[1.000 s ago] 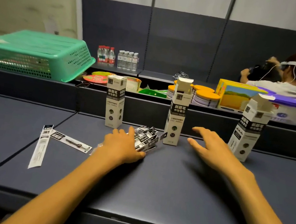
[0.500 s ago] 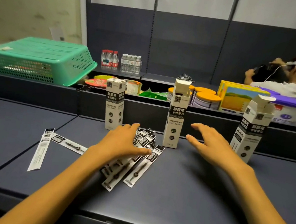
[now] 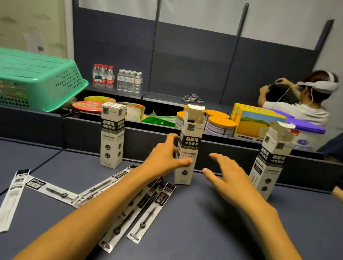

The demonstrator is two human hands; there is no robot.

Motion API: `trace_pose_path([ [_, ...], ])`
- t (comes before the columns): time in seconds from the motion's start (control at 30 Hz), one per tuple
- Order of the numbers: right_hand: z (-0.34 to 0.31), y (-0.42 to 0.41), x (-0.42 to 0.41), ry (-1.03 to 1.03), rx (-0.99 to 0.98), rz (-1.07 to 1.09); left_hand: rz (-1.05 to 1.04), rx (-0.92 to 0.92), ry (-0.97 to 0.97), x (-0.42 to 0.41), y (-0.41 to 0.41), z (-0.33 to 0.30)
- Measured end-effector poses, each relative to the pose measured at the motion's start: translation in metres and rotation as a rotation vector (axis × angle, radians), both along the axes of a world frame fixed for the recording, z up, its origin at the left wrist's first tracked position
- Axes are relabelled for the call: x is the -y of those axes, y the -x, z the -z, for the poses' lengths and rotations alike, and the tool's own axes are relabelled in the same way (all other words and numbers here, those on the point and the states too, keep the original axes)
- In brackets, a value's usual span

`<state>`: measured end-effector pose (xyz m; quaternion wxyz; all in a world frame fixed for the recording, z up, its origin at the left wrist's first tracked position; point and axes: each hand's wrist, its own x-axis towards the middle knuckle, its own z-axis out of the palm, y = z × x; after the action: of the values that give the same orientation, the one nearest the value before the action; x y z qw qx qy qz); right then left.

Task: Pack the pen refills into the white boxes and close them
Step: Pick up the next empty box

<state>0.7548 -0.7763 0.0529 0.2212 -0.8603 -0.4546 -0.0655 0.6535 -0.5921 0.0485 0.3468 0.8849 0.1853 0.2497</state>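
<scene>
At frame centre the left hand [image 3: 165,159] grips the open-topped middle box [image 3: 188,145], the right hand [image 3: 228,180] hovering with fingers spread, while refills [image 3: 149,211] lie on the table [image 3: 226,249] below; likely next: steady it and gather refills.

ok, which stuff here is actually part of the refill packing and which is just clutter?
Job:
left box, closed
middle box, open, left hand on it
right box, open
refill packets loose on the table
right hand, empty

Clutter:
green basket
water bottles
orange-lidded tins
yellow carton
</scene>
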Motion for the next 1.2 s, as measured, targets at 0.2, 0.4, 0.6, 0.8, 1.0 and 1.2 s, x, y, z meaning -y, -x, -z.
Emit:
trace_pose_path([
  [0.2, 0.001, -0.003, 0.008, -0.065, -0.022, 0.016, 0.063, 0.151, -0.012, -0.001, 0.009, -0.008],
  [0.4, 0.002, 0.005, -0.001, -0.089, -0.023, 0.006, 0.045, 0.372, -0.219, -0.001, 0.068, -0.046],
  [0.6, 0.005, 0.028, -0.025, -0.071, 0.0, -0.013, -0.06, 0.347, -0.384, -0.038, 0.135, -0.039],
  [0.8, 0.002, 0.067, -0.056, -0.113, 0.02, -0.067, -0.141, 0.409, -0.354, -0.068, 0.18, -0.016],
  [1.0, 0.007, 0.09, -0.077, -0.07, -0.026, -0.111, -0.186, 0.456, -0.29, -0.091, 0.205, -0.001],
  [1.2, 0.007, 0.098, -0.103, 0.071, -0.011, -0.27, -0.156, 0.472, -0.27, -0.093, 0.194, 0.0],
])
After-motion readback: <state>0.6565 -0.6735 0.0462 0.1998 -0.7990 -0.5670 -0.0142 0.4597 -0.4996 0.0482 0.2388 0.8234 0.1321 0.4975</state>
